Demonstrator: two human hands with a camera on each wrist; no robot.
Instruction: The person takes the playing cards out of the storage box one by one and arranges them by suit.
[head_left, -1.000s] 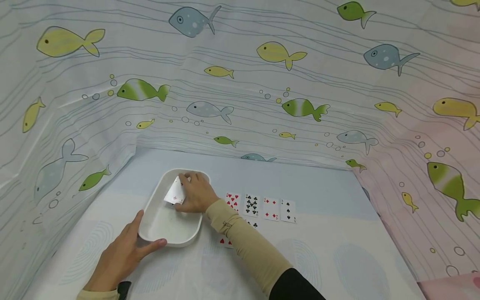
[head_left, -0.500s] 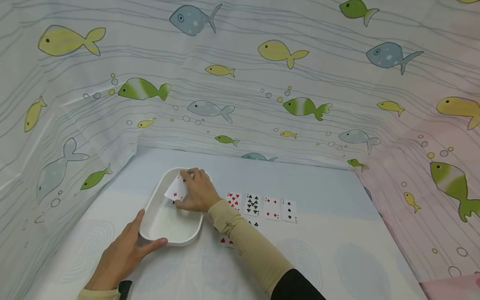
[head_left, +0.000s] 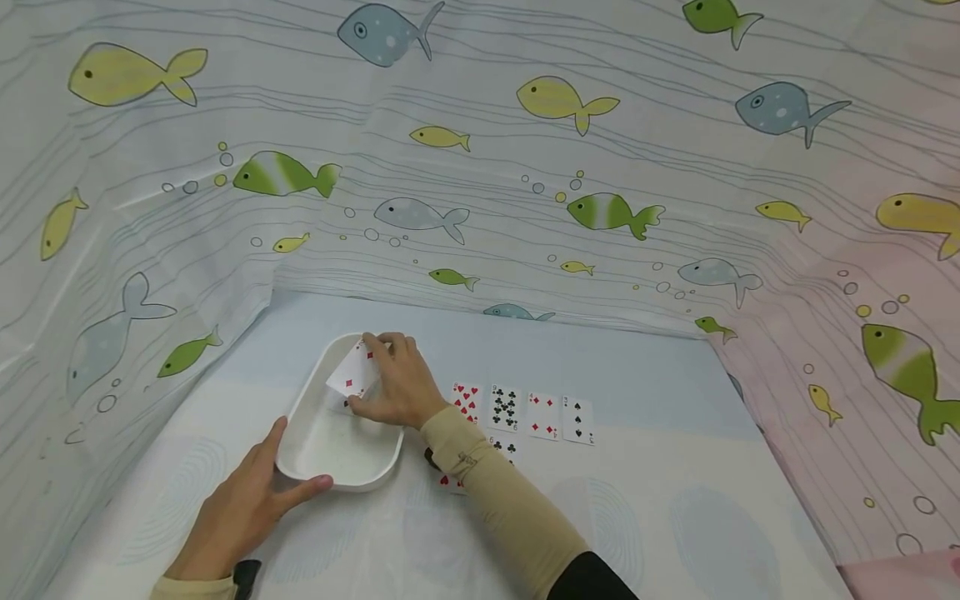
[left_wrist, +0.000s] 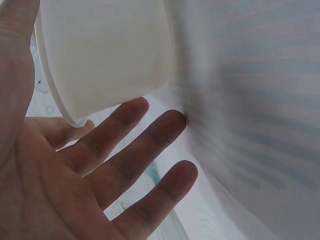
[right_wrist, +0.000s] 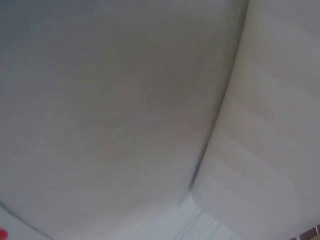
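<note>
A white, rounded rectangular tray (head_left: 337, 460) lies on the table. Over its far part, my right hand (head_left: 405, 385) pinches a tilted playing card (head_left: 347, 379) with red diamonds between thumb and fingers. A black pip shows just under this card; how many cards are there I cannot tell. My left hand (head_left: 238, 510) touches the tray's near left corner, thumb along the front rim and index finger at the side. In the left wrist view its spread fingers (left_wrist: 135, 150) reach beneath the tray's outer wall (left_wrist: 105, 55). The right wrist view has only blurred pale surfaces, no fingers.
Right of the tray lies a row of face-up cards: hearts (head_left: 465, 400), clubs (head_left: 505, 408), diamonds (head_left: 543, 417) and spades (head_left: 577, 421). Below them, another clubs card (head_left: 504, 448) and a hearts card (head_left: 450, 483) are partly covered by the right sleeve (head_left: 510, 500). Fish-printed cloth (head_left: 480, 183) surrounds the table.
My right hand has shifted slightly right and away, with the diamonds card still pinched and its angle a little altered. My left hand stays at the tray corner.
</note>
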